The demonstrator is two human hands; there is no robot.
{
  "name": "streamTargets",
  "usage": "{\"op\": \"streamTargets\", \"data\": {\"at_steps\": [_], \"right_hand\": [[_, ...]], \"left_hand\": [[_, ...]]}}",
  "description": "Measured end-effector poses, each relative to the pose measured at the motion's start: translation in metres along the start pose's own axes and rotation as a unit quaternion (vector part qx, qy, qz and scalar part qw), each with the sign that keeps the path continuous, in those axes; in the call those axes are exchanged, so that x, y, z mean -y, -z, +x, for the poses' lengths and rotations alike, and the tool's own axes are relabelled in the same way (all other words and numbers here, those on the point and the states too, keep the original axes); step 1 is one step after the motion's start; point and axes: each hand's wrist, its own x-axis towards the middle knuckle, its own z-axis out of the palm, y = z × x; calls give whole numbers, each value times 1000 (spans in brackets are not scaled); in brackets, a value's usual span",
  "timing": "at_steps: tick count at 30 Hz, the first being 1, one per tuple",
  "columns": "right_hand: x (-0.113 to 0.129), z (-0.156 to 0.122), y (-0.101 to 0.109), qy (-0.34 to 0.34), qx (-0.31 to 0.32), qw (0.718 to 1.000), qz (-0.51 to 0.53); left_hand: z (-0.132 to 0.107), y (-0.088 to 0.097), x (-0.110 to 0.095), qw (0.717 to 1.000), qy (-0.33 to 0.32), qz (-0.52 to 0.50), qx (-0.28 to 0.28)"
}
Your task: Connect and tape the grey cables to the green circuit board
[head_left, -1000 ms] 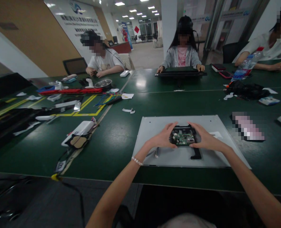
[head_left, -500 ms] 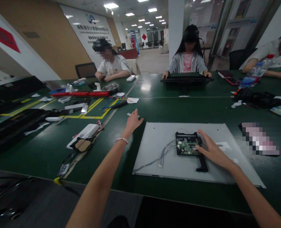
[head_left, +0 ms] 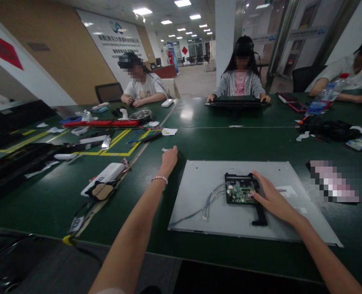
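Note:
A flat grey metal panel (head_left: 196, 216) lies on the green table in front of me. On it sits a black plastic bracket (head_left: 260, 216) carrying a green circuit board (head_left: 238, 194), with grey cables (head_left: 209, 202) trailing left from it. My right hand (head_left: 272, 198) rests over the bracket's right side, thumb by the board and index finger stretched toward the upper corner. Past the panel's upper left corner, my left hand (head_left: 169, 160) is closed low over the table. Its fingertips are hidden, so what they hold cannot be made out. A white paper scrap (head_left: 165, 150) shows beside it.
A white device with a tan pad (head_left: 103, 190) lies left on the table. Right of the panel is a blurred pink object (head_left: 334, 181). A metal bowl (head_left: 141, 116) and red strips lie farther back. Across the table, a person holds a black screen (head_left: 237, 102).
The fingers of my left hand have gone from spread to curled in. My right hand has settled closer against the bracket. The bracket stays in place on the panel.

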Motion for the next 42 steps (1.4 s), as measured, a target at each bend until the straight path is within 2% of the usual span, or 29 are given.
{"op": "streamTargets", "data": {"at_steps": [5, 9, 12, 16, 18, 21, 24, 26, 29, 32, 35, 39, 42], "right_hand": [[-1, 0, -1, -1, 0, 1000, -6], [1, -1, -1, 4, -3, 1000, -11], [0, -2, 0, 10, -16, 1000, -21], [4, 0, 5, 31, -43, 998, -40], [15, 6, 6, 47, -53, 996, -57], [43, 20, 4, 86, -60, 992, -71], [78, 39, -5, 120, -50, 991, -40], [95, 49, -13, 131, -44, 990, -3], [107, 58, -22, 144, -57, 987, 44], [108, 58, -27, 142, -77, 984, 78], [108, 54, -29, 129, -80, 985, 85], [115, 52, -30, 105, -116, 982, 111], [116, 54, -28, 109, -103, 982, 110]], "left_hand": [[-5, 7, 5, 1000, -8, 16, -10], [-19, 17, 6, 999, -16, 19, -24], [-39, 22, 3, 998, -40, 12, -38], [-76, 20, -9, 991, -112, -4, -77], [-95, 18, -19, 982, -158, -10, -106], [-122, 17, -40, 954, -241, -28, -177], [-145, 23, -62, 917, -311, -70, -241], [-158, 30, -75, 899, -336, -100, -264], [-172, 39, -86, 886, -346, -136, -275], [-180, 43, -91, 881, -349, -152, -281], [-186, 43, -92, 875, -359, -155, -286], [-192, 45, -95, 870, -376, -157, -278], [-194, 48, -97, 871, -378, -156, -274]]}}
